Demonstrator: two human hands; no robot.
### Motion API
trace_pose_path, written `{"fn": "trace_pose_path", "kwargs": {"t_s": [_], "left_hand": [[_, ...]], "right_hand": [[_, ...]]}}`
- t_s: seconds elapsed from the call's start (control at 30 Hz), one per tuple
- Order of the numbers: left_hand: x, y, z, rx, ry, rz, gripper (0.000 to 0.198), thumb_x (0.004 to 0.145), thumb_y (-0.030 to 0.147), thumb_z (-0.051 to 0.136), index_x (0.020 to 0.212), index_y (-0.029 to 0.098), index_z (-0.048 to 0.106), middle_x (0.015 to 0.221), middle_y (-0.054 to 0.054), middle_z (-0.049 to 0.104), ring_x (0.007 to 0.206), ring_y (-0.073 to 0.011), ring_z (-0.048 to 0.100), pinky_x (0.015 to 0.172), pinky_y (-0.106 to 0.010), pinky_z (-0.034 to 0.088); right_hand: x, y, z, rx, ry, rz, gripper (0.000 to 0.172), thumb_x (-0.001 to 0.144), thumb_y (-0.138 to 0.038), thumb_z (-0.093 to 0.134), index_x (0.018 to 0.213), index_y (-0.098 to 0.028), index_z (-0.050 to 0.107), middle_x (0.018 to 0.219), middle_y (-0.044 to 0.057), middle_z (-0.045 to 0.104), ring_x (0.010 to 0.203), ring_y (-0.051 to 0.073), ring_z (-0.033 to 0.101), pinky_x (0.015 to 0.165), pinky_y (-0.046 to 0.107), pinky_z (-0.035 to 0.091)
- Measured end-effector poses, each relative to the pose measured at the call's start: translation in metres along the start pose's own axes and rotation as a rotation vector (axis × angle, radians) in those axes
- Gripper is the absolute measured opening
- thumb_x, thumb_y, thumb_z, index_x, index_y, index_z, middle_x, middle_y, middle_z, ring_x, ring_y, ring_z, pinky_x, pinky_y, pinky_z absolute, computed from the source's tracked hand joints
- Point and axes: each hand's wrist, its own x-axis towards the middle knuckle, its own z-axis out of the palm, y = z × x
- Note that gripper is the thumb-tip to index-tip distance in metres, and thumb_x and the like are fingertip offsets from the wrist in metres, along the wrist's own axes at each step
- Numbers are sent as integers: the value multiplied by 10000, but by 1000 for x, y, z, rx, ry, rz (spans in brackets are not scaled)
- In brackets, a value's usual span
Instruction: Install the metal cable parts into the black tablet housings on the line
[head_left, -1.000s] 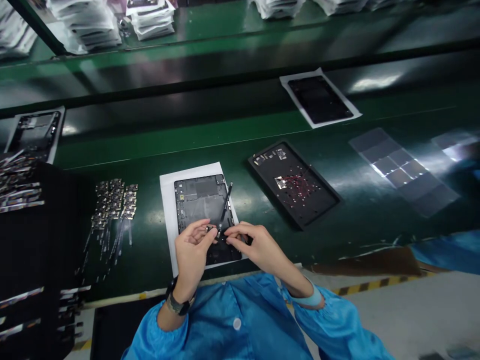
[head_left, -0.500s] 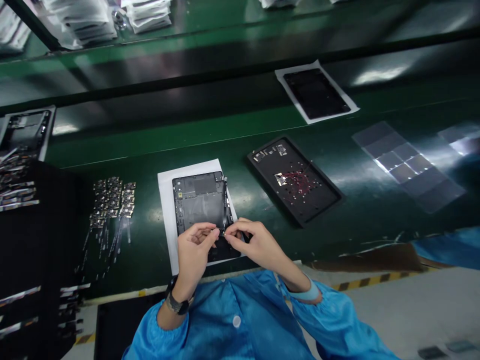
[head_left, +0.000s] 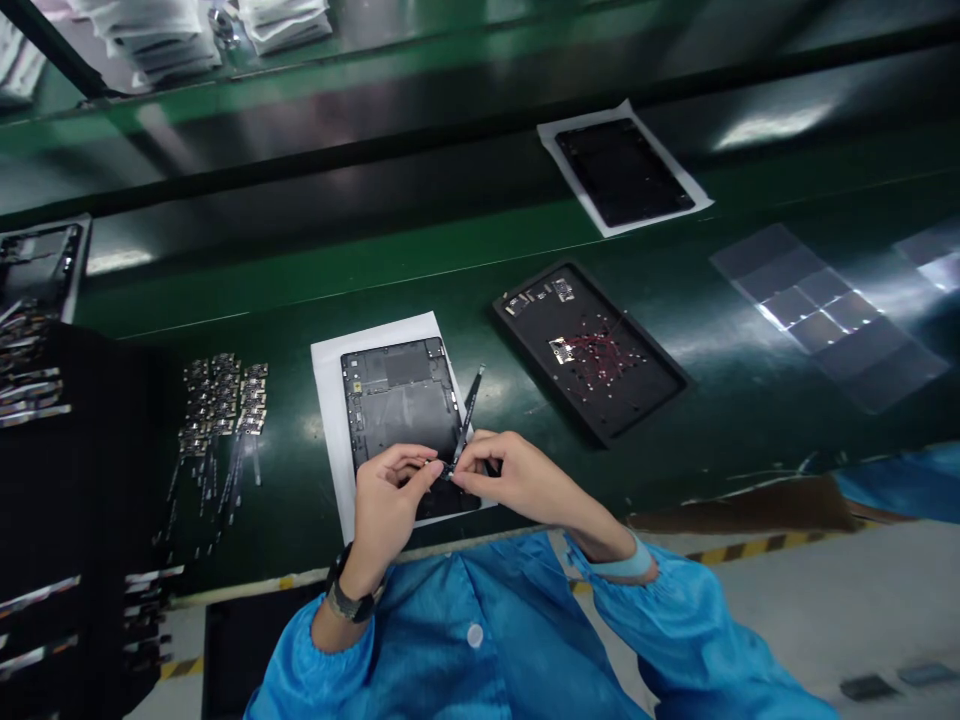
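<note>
A black tablet housing (head_left: 401, 400) lies on a white sheet (head_left: 330, 420) at the table's front edge. Over its lower part, my left hand (head_left: 394, 495) and my right hand (head_left: 510, 475) meet, their fingertips pinching a small circuit board (head_left: 447, 470) between them. From that board a dark flat ribbon cable (head_left: 469, 405) sticks up and to the right, past the housing's right side. The fingers partly hide the board.
Right of the housing is a black tray (head_left: 615, 425) with red-wired small parts. Small boards with ribbons (head_left: 225, 400) lie left. Behind, another black housing (head_left: 626, 170) rests on a white sheet. Clear film sheets (head_left: 832, 315) lie at the right.
The ribbon cable has swung to the right, from along the housing's right side to a slant beyond its edge. Both hands still pinch the board. The camera view has shifted slightly.
</note>
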Motion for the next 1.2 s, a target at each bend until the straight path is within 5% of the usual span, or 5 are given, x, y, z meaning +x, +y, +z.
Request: {"fn": "trace_pose_path", "kwargs": {"t_s": [0.3, 0.53, 0.97, 1.2], "left_hand": [[-10, -1, 4, 144, 106, 109, 126, 737, 278, 749, 797, 168, 768, 748, -55, 761, 672, -162, 700, 650, -249, 561], [-2, 0, 0, -8, 55, -15, 194, 637, 272, 802, 769, 141, 744, 629, -21, 700, 513, -113, 610, 498, -205, 495], [6, 7, -4, -3, -65, -86, 257, 621, 312, 828, 779, 131, 734, 613, -14, 680, 472, -101, 570, 478, -216, 460], [2, 5, 1, 9, -9, -56, 221, 623, 286, 816, 765, 133, 741, 602, -14, 677, 479, -105, 581, 479, -210, 472]], "right_hand": [[1, -2, 4, 23, 21, 73, 179, 829, -193, 628, 678, -175, 723, 620, 12, 656, 673, 155, 596, 608, 251, 407], [1, -1, 2, 48, 20, 60, 158, 829, -210, 643, 710, -173, 740, 680, 12, 669, 621, 130, 575, 598, 249, 411], [2, -2, -5, 76, -54, 38, 181, 838, -230, 638, 695, -187, 741, 658, 9, 687, 628, 140, 592, 591, 246, 420], [2, -3, -3, 63, -34, 54, 192, 838, -184, 637, 677, -178, 741, 642, 14, 693, 622, 139, 598, 592, 244, 415]]}}
